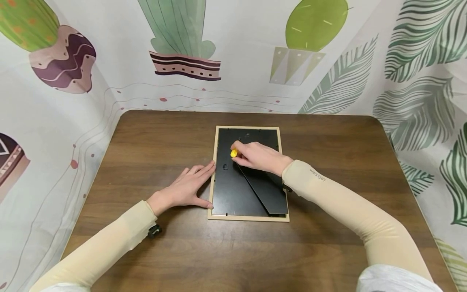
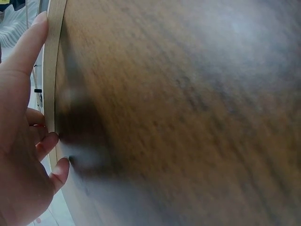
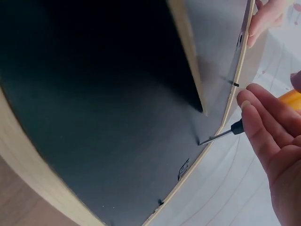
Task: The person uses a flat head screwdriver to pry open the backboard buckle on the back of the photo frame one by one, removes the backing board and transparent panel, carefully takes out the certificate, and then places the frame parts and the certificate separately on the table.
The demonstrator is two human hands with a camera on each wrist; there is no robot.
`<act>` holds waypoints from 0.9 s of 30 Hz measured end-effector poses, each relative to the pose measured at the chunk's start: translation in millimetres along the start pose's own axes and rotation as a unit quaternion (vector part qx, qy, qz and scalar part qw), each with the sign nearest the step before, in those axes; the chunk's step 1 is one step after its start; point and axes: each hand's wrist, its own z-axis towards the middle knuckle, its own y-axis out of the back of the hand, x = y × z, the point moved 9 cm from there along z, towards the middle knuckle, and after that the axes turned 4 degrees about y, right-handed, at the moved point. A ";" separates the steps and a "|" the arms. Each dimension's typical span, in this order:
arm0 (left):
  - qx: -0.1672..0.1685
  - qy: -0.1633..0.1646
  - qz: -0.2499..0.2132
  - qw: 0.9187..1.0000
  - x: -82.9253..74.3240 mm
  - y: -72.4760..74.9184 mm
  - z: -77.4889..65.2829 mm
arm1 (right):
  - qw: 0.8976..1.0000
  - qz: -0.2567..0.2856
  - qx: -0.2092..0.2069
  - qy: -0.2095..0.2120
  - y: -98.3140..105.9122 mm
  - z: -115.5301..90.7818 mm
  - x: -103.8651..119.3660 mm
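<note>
A picture frame (image 1: 249, 218) with a pale wooden border lies face down, its black backing board (image 1: 233, 194) up. My right hand (image 1: 257, 156) grips a screwdriver (image 1: 234, 153) with a yellow handle over the upper part of the board. In the right wrist view, the screwdriver's thin metal shaft (image 3: 218, 137) slants down, its tip close to the board. Along the frame's left border, my left hand (image 1: 186, 188) rests with fingers spread, thumb at the lower left. The black easel stand (image 1: 266, 190) runs diagonally under the right hand and forearm.
Small dark tabs line the frame's inner edge, and a metal hanger (image 1: 225, 166) sits at the board's left. Brown wooden table (image 1: 164, 138) surrounds the frame. Behind it hangs a cloth (image 1: 248, 89) printed with cacti and leaves.
</note>
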 end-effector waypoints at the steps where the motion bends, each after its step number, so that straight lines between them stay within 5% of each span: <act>1: 0.000 0.001 -0.001 1.000 -0.3 -0.1 -0.1 | 1.000 0.001 -0.002 0.000 0.3 -0.4 -0.2; 13: 0.002 -0.001 -0.002 1.000 -0.8 0.4 0.8 | 0.992 -0.075 -0.074 0.076 13.5 -4.5 4.0; 23: -0.006 -0.007 0.003 1.000 0.3 1.1 -0.2 | 0.982 -0.133 -0.049 0.120 6.6 3.6 12.3; 27: -0.015 -0.014 0.003 1.000 -2.0 4.0 -0.8 | 0.987 -0.104 -0.034 0.118 5.1 7.4 13.6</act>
